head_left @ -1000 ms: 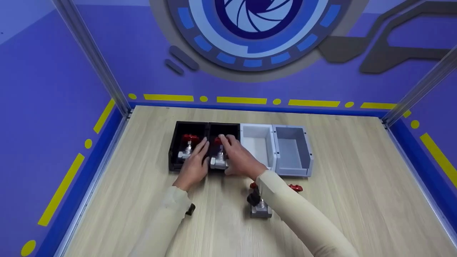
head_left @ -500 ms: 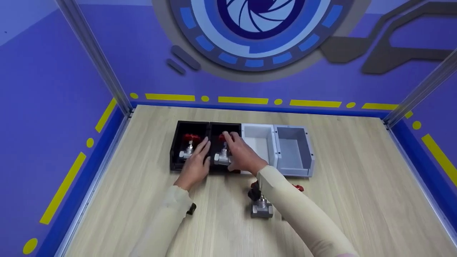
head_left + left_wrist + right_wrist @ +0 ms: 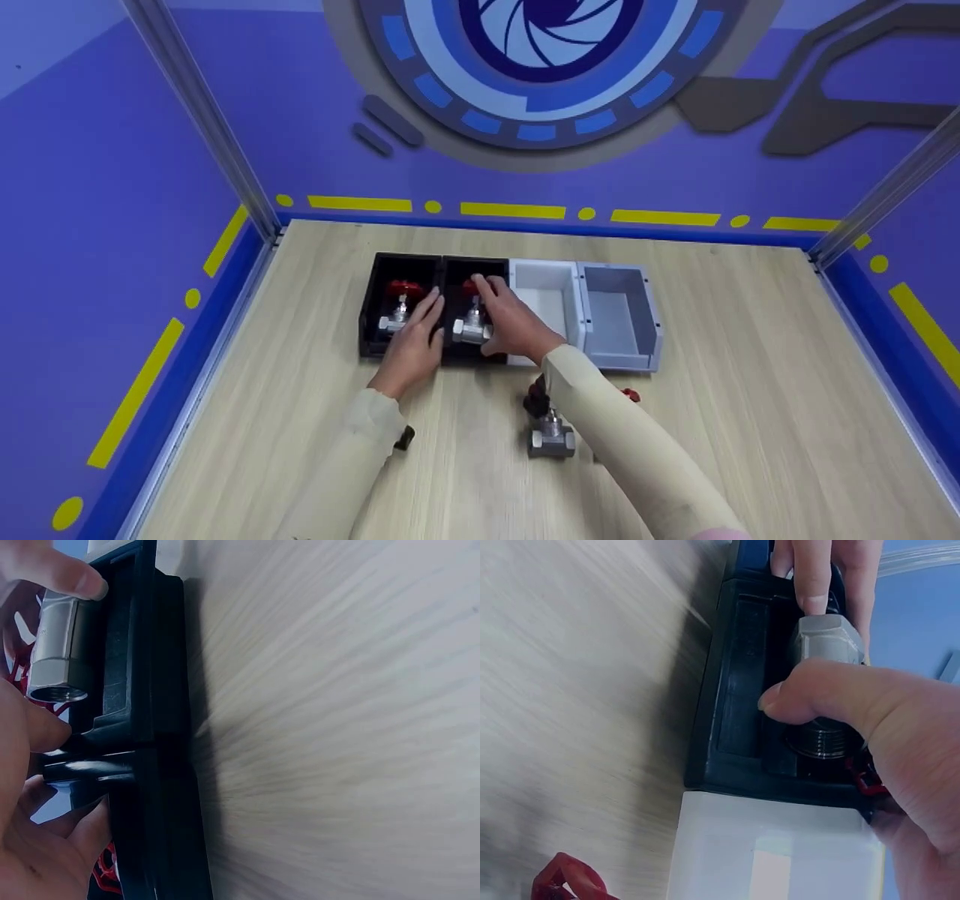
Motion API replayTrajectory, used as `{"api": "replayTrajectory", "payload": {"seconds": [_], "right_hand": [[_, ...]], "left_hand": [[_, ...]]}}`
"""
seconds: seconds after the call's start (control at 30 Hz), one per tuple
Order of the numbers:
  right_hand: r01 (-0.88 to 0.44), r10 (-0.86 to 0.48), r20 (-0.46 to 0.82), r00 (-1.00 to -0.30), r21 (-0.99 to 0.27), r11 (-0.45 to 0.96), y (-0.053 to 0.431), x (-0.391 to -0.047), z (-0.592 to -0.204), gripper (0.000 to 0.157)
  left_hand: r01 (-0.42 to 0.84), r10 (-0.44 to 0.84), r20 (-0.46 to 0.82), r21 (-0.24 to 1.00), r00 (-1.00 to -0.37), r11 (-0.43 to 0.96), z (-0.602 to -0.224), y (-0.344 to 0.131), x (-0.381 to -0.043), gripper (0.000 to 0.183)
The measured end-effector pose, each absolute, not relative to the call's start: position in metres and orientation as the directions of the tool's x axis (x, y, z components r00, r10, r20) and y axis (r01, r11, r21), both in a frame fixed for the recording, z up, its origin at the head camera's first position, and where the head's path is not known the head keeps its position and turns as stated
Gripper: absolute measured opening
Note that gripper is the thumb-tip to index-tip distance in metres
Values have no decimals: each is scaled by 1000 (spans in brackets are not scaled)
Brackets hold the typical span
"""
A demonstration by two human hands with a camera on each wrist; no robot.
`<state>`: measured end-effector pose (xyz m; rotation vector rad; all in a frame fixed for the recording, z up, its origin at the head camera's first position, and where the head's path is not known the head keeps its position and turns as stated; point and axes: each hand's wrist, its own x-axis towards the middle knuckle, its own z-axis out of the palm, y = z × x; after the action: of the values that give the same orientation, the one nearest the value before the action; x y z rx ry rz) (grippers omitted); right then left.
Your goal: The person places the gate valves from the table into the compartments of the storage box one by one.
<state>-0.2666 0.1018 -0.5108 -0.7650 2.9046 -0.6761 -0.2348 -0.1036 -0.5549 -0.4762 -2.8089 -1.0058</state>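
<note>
My right hand [image 3: 517, 322] holds a silver valve [image 3: 471, 330] with a red handwheel inside the second black bin [image 3: 476, 261]. Its thumb lies across the metal body in the right wrist view, and the fingers reach the handwheel from above. My left hand [image 3: 409, 352] straddles the divider [image 3: 97, 765] between the two black bins, thumb on one side and fingers on the other. The thumb tip is close to the end nut of the held valve. Another red-wheeled valve [image 3: 391, 324] stands in the left black bin [image 3: 366, 341], partly behind the left hand.
A white bin [image 3: 547, 271] and a grey bin [image 3: 637, 362] continue the row to the right. On the wooden table [image 3: 465, 465] in front stands a valve [image 3: 551, 442]; a red handwheel [image 3: 630, 394] shows past the right sleeve, which hides the rest. Panels enclose the table.
The valve in the right hand has shifted slightly back and to the right within the second black bin. The left hand stays at the divider.
</note>
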Motion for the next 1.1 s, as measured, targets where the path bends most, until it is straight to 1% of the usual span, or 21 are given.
{"api": "replayTrajectory", "payload": {"seconds": [0.27,0.5,0.7,0.97,1.1], "right_hand": [[-439,-472,37,-881,-441,783,98,-272,-514,119],[-436,-469,26,-883,-419,797,95,-276,-515,119],[-438,-473,0,-881,-377,816,94,-281,-515,118],[-465,-492,-11,-871,-309,830,92,-288,-516,117],[-460,-490,-33,-871,-294,838,91,-291,-517,118]], "left_hand": [[321,248,203,596,-947,736,-555,-104,-235,56],[350,261,234,583,-937,733,-555,-104,-236,56],[342,259,223,578,-940,741,-553,-104,-235,55],[369,270,253,572,-929,733,-555,-104,-235,56],[370,269,257,565,-928,737,-555,-104,-235,56]]}}
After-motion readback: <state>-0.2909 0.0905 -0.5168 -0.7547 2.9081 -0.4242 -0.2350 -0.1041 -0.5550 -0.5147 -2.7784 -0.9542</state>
